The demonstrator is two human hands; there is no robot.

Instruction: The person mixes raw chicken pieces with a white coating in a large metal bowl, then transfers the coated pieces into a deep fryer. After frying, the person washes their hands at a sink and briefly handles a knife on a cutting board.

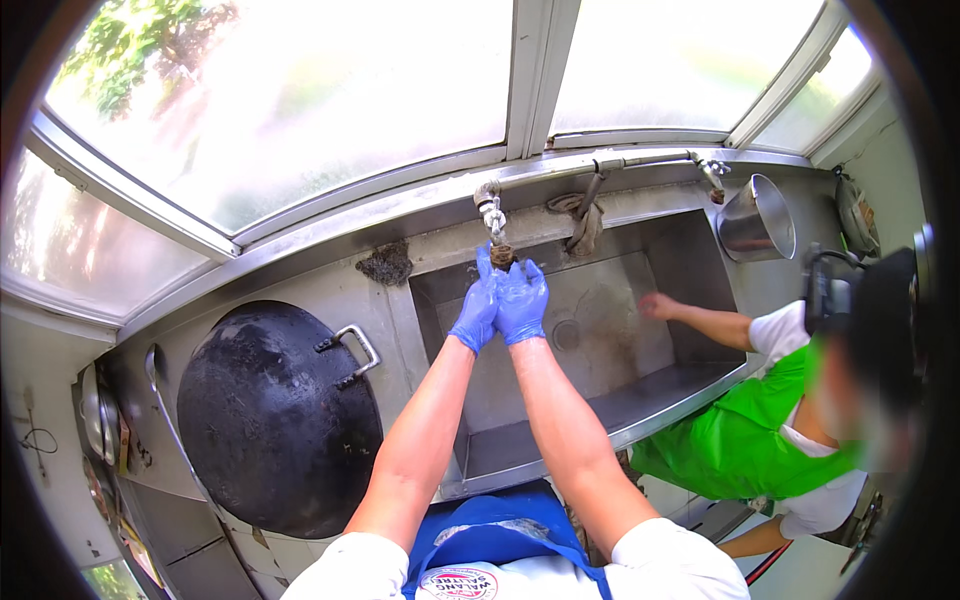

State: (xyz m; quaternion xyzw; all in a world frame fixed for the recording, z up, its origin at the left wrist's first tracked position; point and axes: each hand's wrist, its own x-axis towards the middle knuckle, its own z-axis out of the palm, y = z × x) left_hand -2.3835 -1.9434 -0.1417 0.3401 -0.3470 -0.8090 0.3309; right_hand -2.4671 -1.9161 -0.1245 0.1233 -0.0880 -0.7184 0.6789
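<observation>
Both my hands wear blue gloves that look wet. My left hand (478, 304) and my right hand (520, 300) are cupped side by side, touching, right under the outlet of a metal tap (494, 217). Brown wrapping covers the tap's end (502, 257). Below my hands lies the stainless steel sink (607, 322), with a round drain (565, 334) in its floor. No held object shows in either hand, though the palms are partly hidden.
A large blackened wok (277, 420) lies upside down at the left, beside a long ladle (161, 390). A scouring pad (385, 264) and a cloth (585, 229) sit behind the sink. A metal pot (757, 219) stands right. A co-worker in a green apron (735, 442) reaches over the sink.
</observation>
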